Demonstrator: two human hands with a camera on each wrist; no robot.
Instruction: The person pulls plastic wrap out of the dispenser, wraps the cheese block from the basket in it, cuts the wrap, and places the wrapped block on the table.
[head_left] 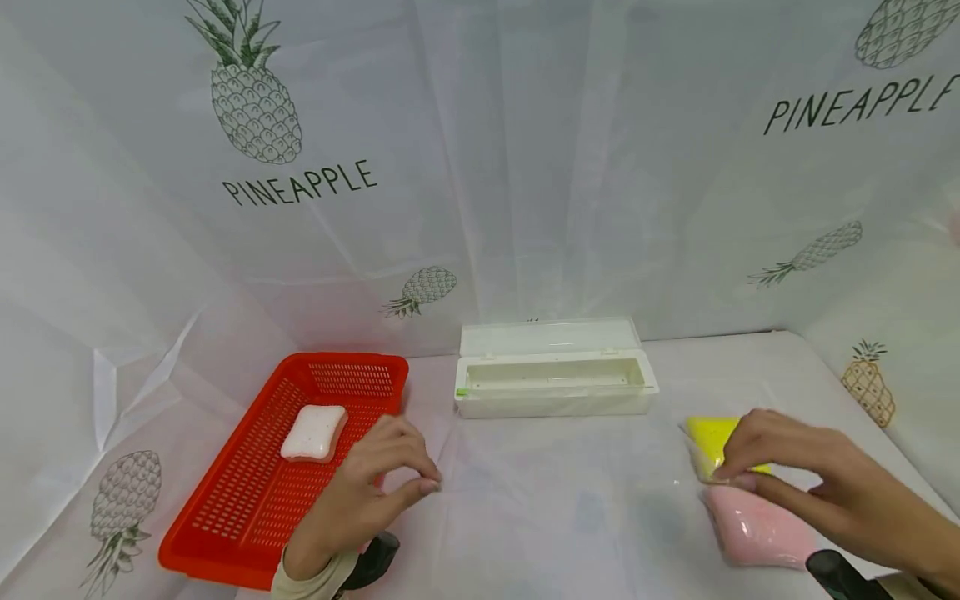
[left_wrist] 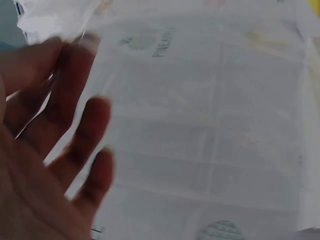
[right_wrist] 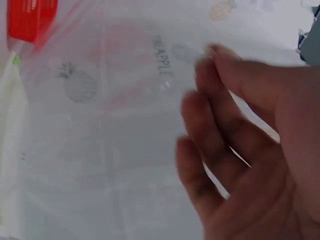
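Note:
My left hand (head_left: 367, 487) hovers by the right side of a red plastic basket (head_left: 345, 359), its fingers loosely bent and thumb pointing right. The left wrist view shows nothing between its fingers. Inside the basket lies a soft white square packet (head_left: 315, 433). On the right, my right hand (head_left: 813, 471) hangs above a yellow packet (head_left: 705, 435) and a pink packet (head_left: 757, 531), partly hiding both. Its thumb and index fingertips come together over the yellow packet's lower edge in the head view. No packet shows between those fingertips in the right wrist view.
A long white box (head_left: 555, 406) stands at the back centre, its clear lid (head_left: 547, 337) raised behind it. A white sheet with pineapple prints covers the table and rises as walls at the back and sides. Each wrist carries a black device.

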